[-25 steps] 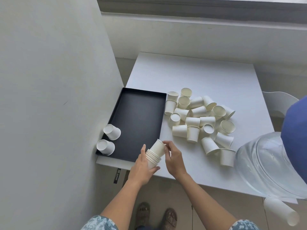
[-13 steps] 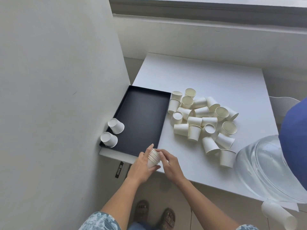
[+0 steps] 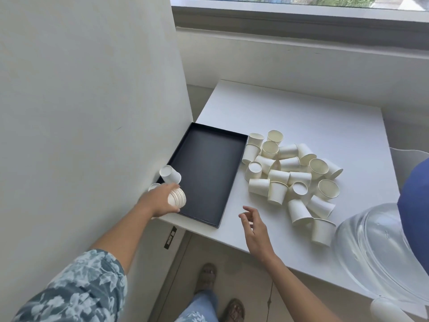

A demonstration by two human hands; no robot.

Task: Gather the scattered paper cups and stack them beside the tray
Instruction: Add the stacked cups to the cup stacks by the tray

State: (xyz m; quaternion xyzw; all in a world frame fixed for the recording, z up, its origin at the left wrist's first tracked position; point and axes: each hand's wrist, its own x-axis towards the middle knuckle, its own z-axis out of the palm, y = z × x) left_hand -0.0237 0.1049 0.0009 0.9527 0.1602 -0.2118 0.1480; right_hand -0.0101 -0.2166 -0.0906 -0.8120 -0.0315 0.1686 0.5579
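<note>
— Paper, nested tight: your left hand [image 3: 160,202] has its fingers wrapped round the stack of cups [image 3: 177,198], lying on its side with the base toward you, low over the tray's near-left corner.

— And my right hand [image 3: 253,225]?

— Off the stack now. Half a second ago it was pressing the cups together with the left; now it hangs over the table [image 3: 301,112] with fingers spread loose, holding nothing. The left has carried the stack out to about nine o'clock, across the black tray [image 3: 209,163] toward the wall.

— What's already there?

— One loose cup [image 3: 170,174] lies at the tray's left rim, just beyond your knuckles; a second is mostly hidden behind your hand.

— So where does that leave me?

— I'd judge this batch is about to be set down. The big heap of cups [image 3: 292,173] at two o'clock of your right hand remains ungathered, so most work is ahead.
</note>
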